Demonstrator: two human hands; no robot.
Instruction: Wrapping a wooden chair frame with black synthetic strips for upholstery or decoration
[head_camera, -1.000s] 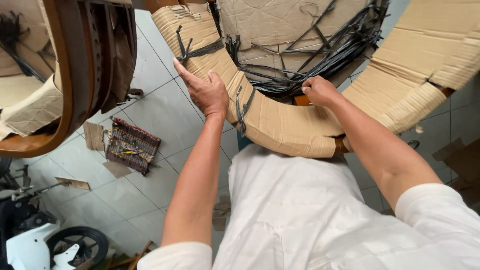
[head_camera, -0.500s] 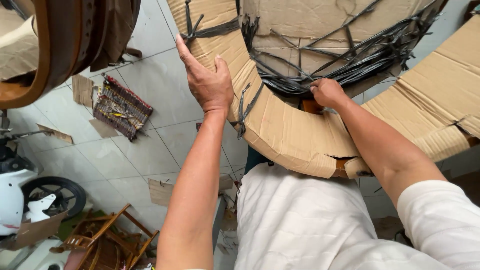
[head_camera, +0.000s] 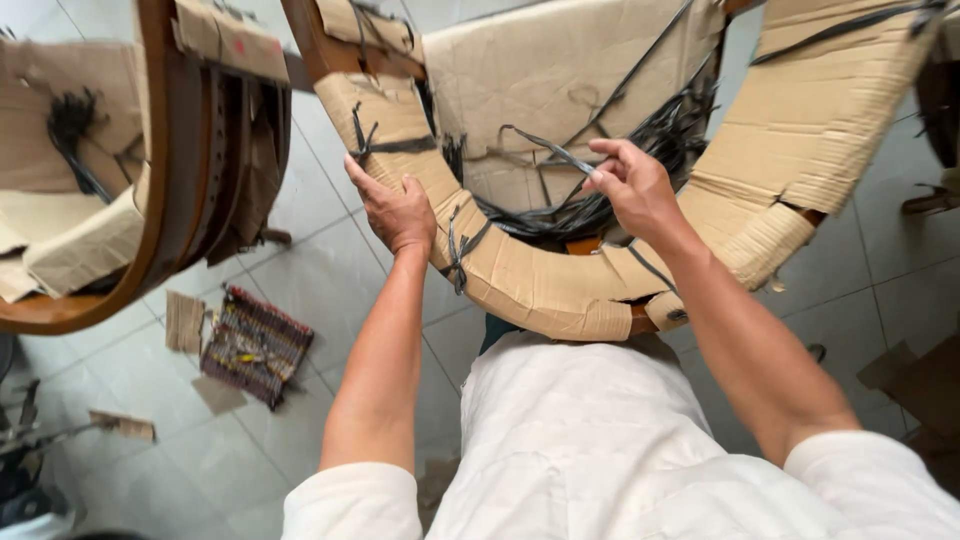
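**Hands on the cardboard-wrapped chair frame**

I watched from the head camera as both hands worked on the curved frame (head_camera: 540, 285), a wooden arc wrapped in brown cardboard that swept in front of the person's chest, just above the white shirt (head_camera: 590, 440). The left hand (head_camera: 395, 212) lay on the frame's left limb, palm down and fingers loosely spread over the cardboard, steadying it without closing round anything. The right hand (head_camera: 630, 185) hovered over the hollow of the arc, its fingertips pinching a black strap (head_camera: 545, 148) that ran up and left from a tangle of black straps (head_camera: 600, 205) piled inside the curve. More strap ties (head_camera: 458, 245) circled the frame beside the left hand.

Left of the frame stood a second wooden frame (head_camera: 180, 170) with cardboard padding; below that one, on the tiled floor (head_camera: 330, 270), lay a small woven mat (head_camera: 255, 345) and cardboard scraps (head_camera: 183, 320).

What worried me — the strap was thin and its other end was lost in the tangle, so a hard pull might snag neighbouring straps or tighten a knot instead of freeing it. The left hand only rested on the cardboard; if the wrap slid on the wood, I judged the frame could twist away from the pull — and the cardboard might tear at a tie.
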